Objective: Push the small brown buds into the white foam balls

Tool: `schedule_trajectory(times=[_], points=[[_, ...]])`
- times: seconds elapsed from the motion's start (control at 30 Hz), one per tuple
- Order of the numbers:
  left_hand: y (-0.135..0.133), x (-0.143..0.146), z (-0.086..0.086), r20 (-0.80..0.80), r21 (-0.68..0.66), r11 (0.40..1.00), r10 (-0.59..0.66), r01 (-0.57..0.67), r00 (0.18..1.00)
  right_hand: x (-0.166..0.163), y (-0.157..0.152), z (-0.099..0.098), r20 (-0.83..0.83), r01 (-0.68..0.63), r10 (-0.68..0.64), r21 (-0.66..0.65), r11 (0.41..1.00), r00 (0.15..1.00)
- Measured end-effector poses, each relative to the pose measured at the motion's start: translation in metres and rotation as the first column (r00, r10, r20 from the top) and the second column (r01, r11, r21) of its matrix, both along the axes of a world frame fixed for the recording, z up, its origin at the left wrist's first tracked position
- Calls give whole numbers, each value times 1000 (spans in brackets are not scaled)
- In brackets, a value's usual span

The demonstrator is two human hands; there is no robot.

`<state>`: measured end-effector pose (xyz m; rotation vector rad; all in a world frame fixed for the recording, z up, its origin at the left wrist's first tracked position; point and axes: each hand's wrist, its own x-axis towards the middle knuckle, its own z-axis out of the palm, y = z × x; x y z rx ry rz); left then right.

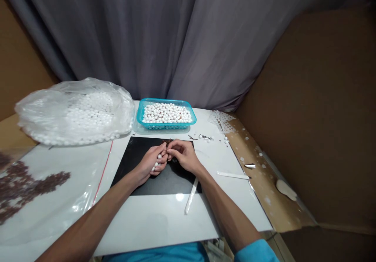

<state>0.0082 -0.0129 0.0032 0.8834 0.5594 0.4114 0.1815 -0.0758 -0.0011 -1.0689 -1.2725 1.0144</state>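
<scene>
My left hand (150,161) is curled closed around several small white balls (157,164), which show between the palm and fingers. Its fingertips meet those of my right hand (184,155), whose thumb and forefinger are pinched together. Whatever the right hand pinches is too small and covered to make out. Some dark brown bits (167,140) show just behind the fingertips. Both hands are over a black mat (141,187) on the white table. Beyond them stands a blue plastic basket (168,126) full of white balls, with a few brown specks among them.
A clear bag of white balls (88,111) sits at the back left. Nearer lies a zip bag (85,189) holding brown dried sprigs (32,191). White strips (191,197), a metal cone-shaped tip (250,166) and white lace (222,121) lie to the right. Cardboard walls and a grey curtain (141,38) surround the table.
</scene>
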Motion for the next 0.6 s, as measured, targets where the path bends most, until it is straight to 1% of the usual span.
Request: schedule_trajectory(times=[0.1, 0.17, 0.33, 0.5, 0.6], points=[[2, -1, -2, 63, -62, 998, -27, 31, 998, -2, 1, -1, -26, 16, -15, 15, 1000, 1000], [1, -2, -2, 64, -59, 997, -40, 44, 997, -3, 1, -3, -41, 28, -27, 16, 999, 999], [-2, -1, -3, 10, 53, 999, -13, 12, 1000, -4, 2, -7, -59, 51, -51, -16, 999, 997], [-1, 0, -7, -1, 100, 995, -10, 10, 1000, -4, 3, -9, -68, 51, -52, -17, 999, 996], [1, 1, -11, -37, 161, 987, 3, 3, 999, -4, 4, -11, -83, 47, -49, -26, 999, 995]])
